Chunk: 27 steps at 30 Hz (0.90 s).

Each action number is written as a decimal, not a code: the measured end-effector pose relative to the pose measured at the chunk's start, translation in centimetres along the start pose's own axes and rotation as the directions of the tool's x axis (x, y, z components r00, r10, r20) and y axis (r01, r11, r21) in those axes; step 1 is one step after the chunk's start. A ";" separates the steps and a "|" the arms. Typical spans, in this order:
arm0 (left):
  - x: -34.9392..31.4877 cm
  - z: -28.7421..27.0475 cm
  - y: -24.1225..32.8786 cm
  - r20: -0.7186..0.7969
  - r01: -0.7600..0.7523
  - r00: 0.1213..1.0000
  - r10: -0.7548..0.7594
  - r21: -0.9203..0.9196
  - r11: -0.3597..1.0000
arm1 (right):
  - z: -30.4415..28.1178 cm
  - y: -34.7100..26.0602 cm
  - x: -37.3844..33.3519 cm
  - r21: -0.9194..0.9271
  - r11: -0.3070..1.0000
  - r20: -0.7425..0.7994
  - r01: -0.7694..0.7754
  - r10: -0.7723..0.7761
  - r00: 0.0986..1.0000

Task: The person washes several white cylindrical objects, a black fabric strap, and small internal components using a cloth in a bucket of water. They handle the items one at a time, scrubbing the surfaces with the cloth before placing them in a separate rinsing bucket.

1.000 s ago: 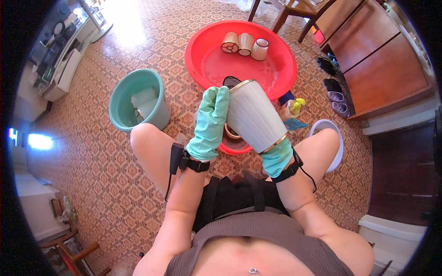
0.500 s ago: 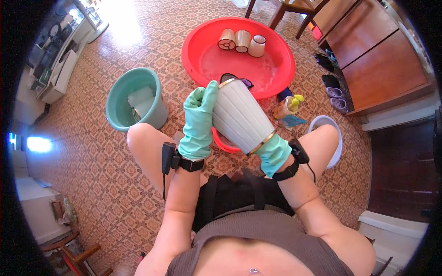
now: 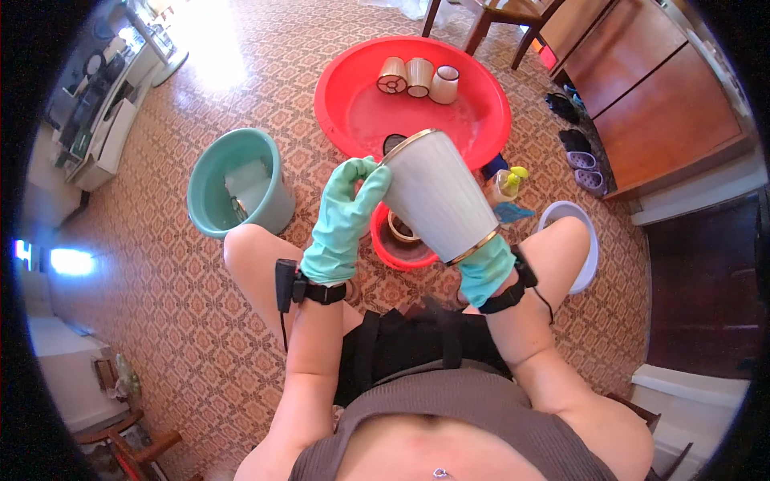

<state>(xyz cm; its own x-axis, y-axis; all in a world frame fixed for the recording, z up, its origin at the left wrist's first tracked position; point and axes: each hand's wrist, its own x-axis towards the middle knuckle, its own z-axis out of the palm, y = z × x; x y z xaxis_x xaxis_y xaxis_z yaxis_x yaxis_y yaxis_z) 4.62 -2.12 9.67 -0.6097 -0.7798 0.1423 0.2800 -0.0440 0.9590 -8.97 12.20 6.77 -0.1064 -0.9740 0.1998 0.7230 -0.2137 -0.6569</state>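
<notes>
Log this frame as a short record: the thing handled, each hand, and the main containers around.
Handled: pale lampshade, gold-trimmed, tilted
Left hand: mint-gloved, fingertips at the shade's upper rim, grip unclear
Right hand: mint-gloved, at the shade's lower end, fingers hidden
Large red basin: holds three small lampshades
Small red basin: between the hands, partly hidden
Green bucket: on the floor, to the left

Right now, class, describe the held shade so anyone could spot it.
Find the big red tub. In front, a pale gold-rimmed shade tilts between left hand and right hand. Unlike the three small shades in the tub, it is held up and looks larger.
</notes>
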 end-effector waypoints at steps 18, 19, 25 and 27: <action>-0.8 2.1 0.9 -0.066 -0.164 0.984 0.166 0.030 0.986 | 1.8 1.3 -0.1 -0.771 0.637 -0.067 -0.027 -0.039 0.997; -0.8 2.1 0.4 -0.073 -0.245 0.966 0.250 0.068 0.967 | 2.0 1.1 -0.2 -0.929 0.369 -0.044 -0.013 -0.078 0.996; -0.2 0.2 -1.1 0.063 -0.234 0.972 0.227 0.121 0.965 | 2.0 -0.1 -0.1 -0.080 0.994 -0.156 0.072 -0.084 0.984; -0.5 0.4 -1.2 0.157 -0.332 0.938 0.308 0.166 0.928 | 1.9 -0.9 0.0 -0.492 0.869 -0.159 0.057 -0.154 0.975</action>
<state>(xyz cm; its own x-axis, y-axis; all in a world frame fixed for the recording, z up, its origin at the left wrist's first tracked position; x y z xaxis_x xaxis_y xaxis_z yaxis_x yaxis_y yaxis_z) 4.29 -1.38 8.55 -0.6021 -0.6474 0.4673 0.3396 0.3220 0.8837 -8.32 12.57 8.75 -0.3239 -0.9288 0.1800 0.2866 -0.2776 -0.9169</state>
